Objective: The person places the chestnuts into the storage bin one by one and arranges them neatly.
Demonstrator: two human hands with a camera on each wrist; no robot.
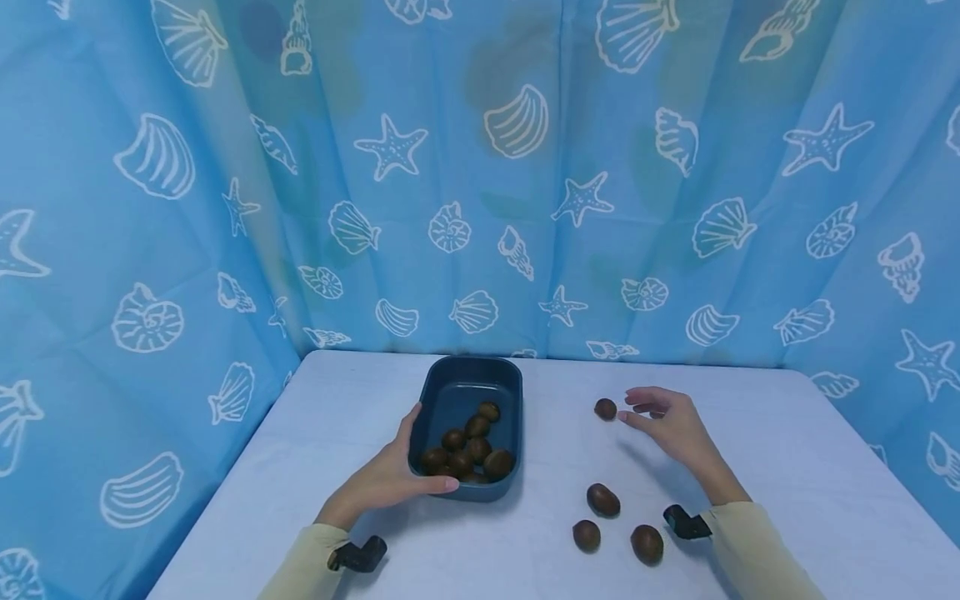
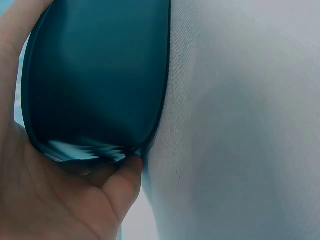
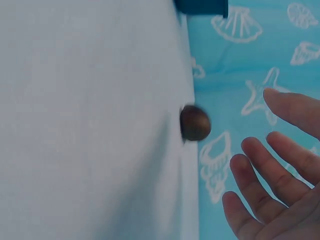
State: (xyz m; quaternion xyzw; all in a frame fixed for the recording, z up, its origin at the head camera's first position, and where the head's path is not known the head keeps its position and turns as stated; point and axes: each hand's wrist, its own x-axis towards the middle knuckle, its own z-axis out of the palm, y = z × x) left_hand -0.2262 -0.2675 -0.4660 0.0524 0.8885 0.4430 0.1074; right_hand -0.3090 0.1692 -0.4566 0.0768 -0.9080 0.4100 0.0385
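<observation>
Left hand grips container near counter's far edge. Right hand, fingers parted, is beside 1 brown nut; 3 loose nuts lie farther from that edge.

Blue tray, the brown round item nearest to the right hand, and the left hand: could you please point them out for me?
Blue tray (image 1: 453,404): head view, bare inner floor.
Brown round item (image 3: 195,123): right wrist view, middle of its visible side.
Left hand (image 1: 390,477): head view, middle of the hand.
</observation>
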